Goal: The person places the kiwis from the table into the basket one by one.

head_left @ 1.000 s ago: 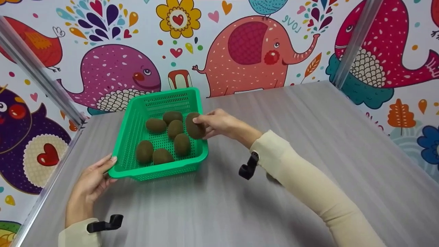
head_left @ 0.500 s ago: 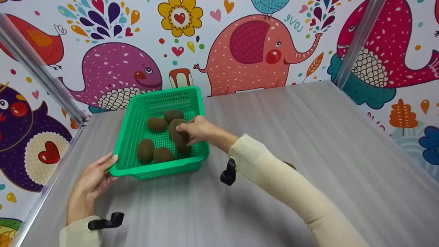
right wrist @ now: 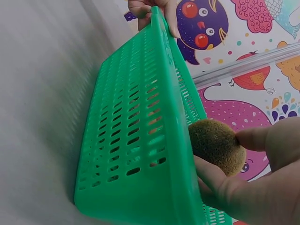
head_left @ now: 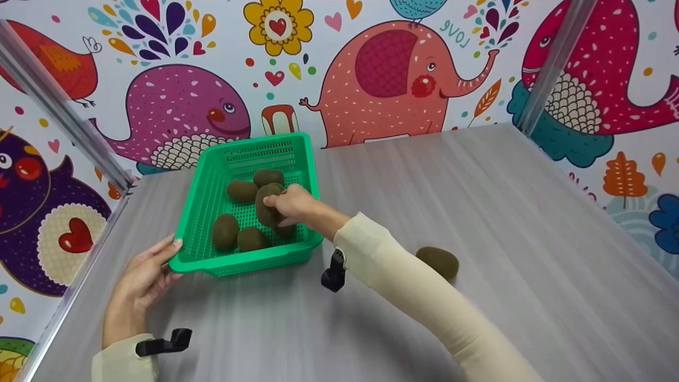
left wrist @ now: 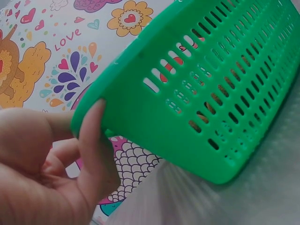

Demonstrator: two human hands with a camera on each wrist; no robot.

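My right hand (head_left: 297,206) pinches a brown, fuzzy kiwi (right wrist: 218,146) between thumb and fingers, inside the green plastic basket (head_left: 254,261) near its right side. Several other kiwis lie on the basket floor, among them one at the front left (head_left: 225,232) and one further back (head_left: 242,191). The held kiwi and hand partly cover another kiwi (head_left: 285,232) below. At the near left corner, my left hand (head_left: 142,276) grips the basket's rim, its thumb on top and fingers underneath, as the left wrist view (left wrist: 91,154) also shows from outside.
One more kiwi (head_left: 438,262) lies on the grey table (head_left: 477,191) to the right, partly behind the right sleeve. A wall with cartoon animals (head_left: 392,85) closes off the back, and a metal rail (head_left: 69,302) edges the table at left.
My right hand has carried the kiwi leftward from the basket's right rim to over its inside, lower down. The kiwi on the table has come out from behind the sleeve. The left hand stays put.
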